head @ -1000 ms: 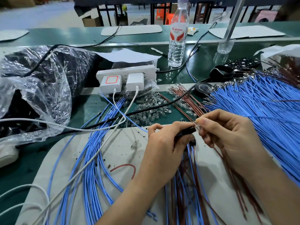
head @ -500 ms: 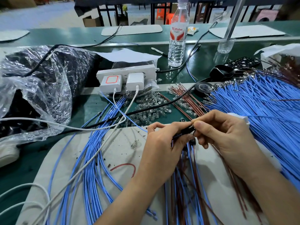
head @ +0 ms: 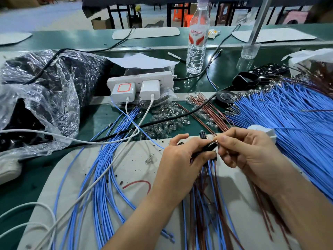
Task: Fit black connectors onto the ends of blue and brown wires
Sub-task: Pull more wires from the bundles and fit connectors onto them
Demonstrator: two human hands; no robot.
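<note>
Green bench (head: 100, 121): left hand (head: 180, 165) grips black connector (head: 210, 146); right hand (head: 248, 150) pinches wire end at its tip.

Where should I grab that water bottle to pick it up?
Grip the water bottle round its labelled middle, coming in level from the near side. It stands upright, and its round body is easy to close round there. Mind the black cables lying beside its base.

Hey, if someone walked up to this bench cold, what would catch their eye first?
Probably the huge fan of blue wires spreading across the right side. Then, at centre, the left hand gripping a black connector, the right hand pinching a wire end at it. A crumpled clear plastic bag fills the left.
</note>
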